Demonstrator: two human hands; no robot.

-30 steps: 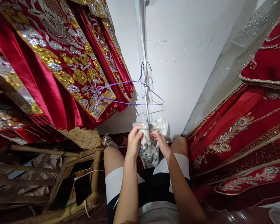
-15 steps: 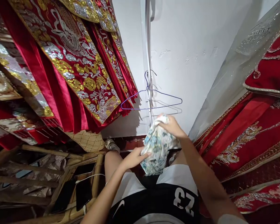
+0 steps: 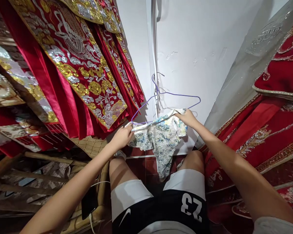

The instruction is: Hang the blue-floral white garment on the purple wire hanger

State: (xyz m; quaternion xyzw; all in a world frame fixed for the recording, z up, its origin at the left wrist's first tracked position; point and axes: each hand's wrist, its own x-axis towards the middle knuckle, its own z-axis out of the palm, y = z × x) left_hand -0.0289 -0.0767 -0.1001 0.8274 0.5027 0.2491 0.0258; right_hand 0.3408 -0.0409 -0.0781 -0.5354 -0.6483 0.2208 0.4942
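Observation:
White underpants with a blue-green and yellow floral print [image 3: 164, 143] are stretched wide between my two hands, their narrow lower part hanging down. My left hand [image 3: 123, 135] is closed on one end of the waistband, right by the lower left corner of a purple wire hanger [image 3: 178, 95]. My right hand [image 3: 187, 118] grips the other end, just under the hanger's right side. The hanger hangs by its hook against the wall and is tilted. Its bottom bar is partly hidden behind the cloth, and I cannot tell whether the cloth is over it.
Red gowns embroidered in gold and silver [image 3: 88, 74] hang at the left, with more red embroidered garments [image 3: 256, 139] at the right. A white wall [image 3: 190, 39] stands ahead. A wooden rack [image 3: 102, 185] with a phone [image 3: 89, 203] and white cable is at the lower left.
The bunched cloth has been spread out and raised toward the hanger. My hands have moved apart, left hand up and leftward. The hanger has tilted and shifted slightly.

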